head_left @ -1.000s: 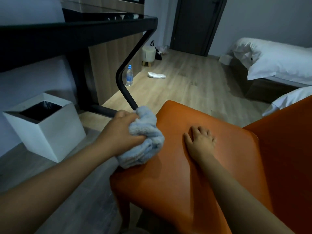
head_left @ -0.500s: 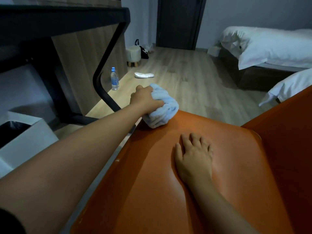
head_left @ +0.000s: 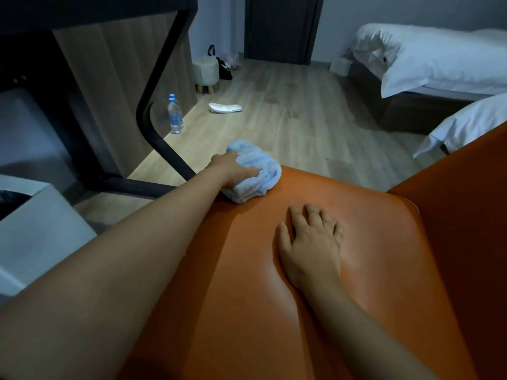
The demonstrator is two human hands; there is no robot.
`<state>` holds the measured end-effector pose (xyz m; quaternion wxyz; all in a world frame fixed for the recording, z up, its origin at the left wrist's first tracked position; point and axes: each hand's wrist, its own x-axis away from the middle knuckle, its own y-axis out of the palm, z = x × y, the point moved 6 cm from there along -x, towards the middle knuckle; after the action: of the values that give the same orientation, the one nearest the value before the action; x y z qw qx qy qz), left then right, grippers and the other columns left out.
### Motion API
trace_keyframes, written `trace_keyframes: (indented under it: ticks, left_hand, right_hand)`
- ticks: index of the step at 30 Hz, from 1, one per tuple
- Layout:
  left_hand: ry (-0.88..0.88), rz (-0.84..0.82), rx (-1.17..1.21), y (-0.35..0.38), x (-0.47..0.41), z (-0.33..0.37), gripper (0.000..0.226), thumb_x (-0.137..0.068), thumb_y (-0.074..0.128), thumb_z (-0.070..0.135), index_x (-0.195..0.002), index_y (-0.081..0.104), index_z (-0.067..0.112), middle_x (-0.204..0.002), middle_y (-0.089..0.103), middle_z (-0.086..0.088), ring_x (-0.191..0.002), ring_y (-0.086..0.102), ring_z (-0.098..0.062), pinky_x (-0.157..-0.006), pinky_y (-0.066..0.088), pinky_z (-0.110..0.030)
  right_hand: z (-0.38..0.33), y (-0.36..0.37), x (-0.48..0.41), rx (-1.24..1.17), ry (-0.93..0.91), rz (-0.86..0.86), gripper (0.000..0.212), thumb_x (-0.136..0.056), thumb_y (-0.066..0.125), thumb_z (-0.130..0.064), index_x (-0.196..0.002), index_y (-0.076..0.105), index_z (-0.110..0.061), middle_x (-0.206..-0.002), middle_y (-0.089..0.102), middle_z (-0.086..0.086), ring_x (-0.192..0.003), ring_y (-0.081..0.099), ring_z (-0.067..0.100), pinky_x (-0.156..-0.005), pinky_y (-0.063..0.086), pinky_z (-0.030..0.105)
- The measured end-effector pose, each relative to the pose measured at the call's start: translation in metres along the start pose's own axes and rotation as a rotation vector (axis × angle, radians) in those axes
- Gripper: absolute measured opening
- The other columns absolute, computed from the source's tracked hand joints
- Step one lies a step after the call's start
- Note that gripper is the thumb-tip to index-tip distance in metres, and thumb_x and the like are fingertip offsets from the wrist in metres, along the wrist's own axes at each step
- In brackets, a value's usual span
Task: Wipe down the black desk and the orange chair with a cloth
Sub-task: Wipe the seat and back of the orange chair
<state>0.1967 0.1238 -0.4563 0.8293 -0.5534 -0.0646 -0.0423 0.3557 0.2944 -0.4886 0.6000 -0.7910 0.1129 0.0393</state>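
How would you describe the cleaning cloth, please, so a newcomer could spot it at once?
Find the orange chair in the foreground and follow its seat to the far edge. There the left hand grips the cloth, a bunched, fluffy pale-blue bundle, unlike the flat white item on the floor beyond.

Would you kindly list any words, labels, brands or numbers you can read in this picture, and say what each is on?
No text here can be read.
Label on the water bottle: too small and blurred to read.
White mark on the black bag: too blurred to tell whether it is lettering.
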Motion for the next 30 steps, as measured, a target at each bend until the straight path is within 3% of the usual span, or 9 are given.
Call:
trace_keyframes:
  ticks: [3, 5, 9, 16, 19, 20, 24, 28, 30]
  left_hand:
    - [-0.062, 0.028, 0.249, 0.004, 0.019, -0.025, 0.072, -0.086, 0.064, 0.049, -0.142, 0.038, 0.012, -0.139, 0.048, -0.013, -0.125, 0.048, -0.033, -0.101, 0.039, -0.040]
    - [-0.078, 0.011, 0.278, 0.008, 0.033, -0.037, 0.072, -0.087, 0.063, 0.047, -0.143, 0.037, 0.010, -0.136, 0.050, -0.011, -0.123, 0.050, -0.031, -0.100, 0.040, -0.039]
    - [-0.020, -0.045, 0.137, 0.011, 0.052, -0.047, 0.047, -0.086, 0.051, 0.054, -0.111, 0.057, 0.013, -0.096, 0.063, -0.004, -0.085, 0.059, -0.020, -0.064, 0.041, -0.031]
    - [-0.014, -0.081, 0.096, 0.014, 0.110, -0.065, 0.039, -0.091, 0.047, 0.046, -0.106, 0.057, 0.011, -0.092, 0.060, 0.000, -0.085, 0.057, -0.015, -0.073, 0.043, -0.027]
    - [-0.024, -0.032, 0.149, 0.011, 0.146, -0.075, 0.025, -0.093, 0.052, 0.042, -0.092, 0.058, 0.018, -0.085, 0.060, 0.004, -0.069, 0.051, -0.006, -0.055, 0.038, -0.015]
    - [-0.049, -0.021, 0.176, 0.010, 0.159, -0.079, 0.027, -0.091, 0.054, 0.044, -0.099, 0.059, 0.018, -0.088, 0.061, 0.003, -0.070, 0.052, -0.006, -0.056, 0.040, -0.017]
    - [-0.210, -0.022, 0.278, 0.008, 0.213, -0.097, 0.060, -0.085, 0.058, 0.054, -0.135, 0.047, 0.023, -0.122, 0.061, -0.002, -0.105, 0.058, -0.021, -0.094, 0.048, -0.039]
    - [-0.308, -0.020, 0.367, 0.010, 0.259, -0.108, 0.050, -0.086, 0.059, 0.053, -0.126, 0.048, 0.026, -0.125, 0.058, -0.002, -0.106, 0.054, -0.019, -0.090, 0.044, -0.032]
    - [-0.310, -0.007, 0.386, 0.009, 0.276, -0.107, 0.060, -0.080, 0.062, 0.058, -0.130, 0.047, 0.027, -0.123, 0.057, 0.000, -0.107, 0.054, -0.020, -0.089, 0.043, -0.031]
  right_hand:
    - [0.000, 0.000, 0.000, 0.004, -0.001, -0.007, 0.054, -0.091, 0.030, -0.052, -0.141, 0.036, -0.031, -0.151, 0.031, 0.002, -0.142, 0.017, 0.028, -0.116, 0.006, 0.052]
    - [0.000, 0.000, 0.000, 0.010, -0.002, -0.009, 0.055, -0.091, 0.030, -0.052, -0.141, 0.037, -0.031, -0.151, 0.031, 0.002, -0.142, 0.017, 0.029, -0.116, 0.007, 0.053]
    - [0.000, 0.000, -0.001, 0.018, 0.006, -0.014, 0.054, -0.091, 0.030, -0.051, -0.139, 0.039, -0.029, -0.150, 0.032, 0.003, -0.142, 0.018, 0.030, -0.116, 0.008, 0.054]
    - [-0.001, -0.005, 0.002, -0.015, 0.001, -0.026, 0.053, -0.092, 0.031, -0.049, -0.140, 0.038, -0.028, -0.152, 0.031, 0.005, -0.143, 0.016, 0.031, -0.116, 0.005, 0.053]
    - [-0.002, -0.006, 0.003, -0.012, -0.009, -0.028, 0.053, -0.092, 0.030, -0.048, -0.139, 0.040, -0.026, -0.151, 0.032, 0.006, -0.142, 0.018, 0.032, -0.115, 0.006, 0.055]
    - [-0.002, -0.007, 0.004, -0.010, -0.011, -0.031, 0.053, -0.092, 0.030, -0.048, -0.139, 0.041, -0.026, -0.150, 0.032, 0.007, -0.142, 0.018, 0.032, -0.115, 0.006, 0.055]
    - [-0.002, -0.009, 0.006, -0.004, -0.028, -0.048, 0.053, -0.092, 0.028, -0.046, -0.139, 0.041, -0.024, -0.149, 0.034, 0.008, -0.140, 0.020, 0.033, -0.115, 0.006, 0.056]
    - [0.001, -0.009, 0.008, 0.002, -0.038, -0.070, 0.054, -0.092, 0.026, -0.046, -0.137, 0.042, -0.022, -0.148, 0.035, 0.010, -0.140, 0.020, 0.035, -0.114, 0.006, 0.058]
    - [0.002, -0.009, 0.009, -0.004, -0.048, -0.066, 0.055, -0.093, 0.026, -0.047, -0.139, 0.041, -0.021, -0.149, 0.034, 0.011, -0.141, 0.020, 0.035, -0.113, 0.006, 0.058]
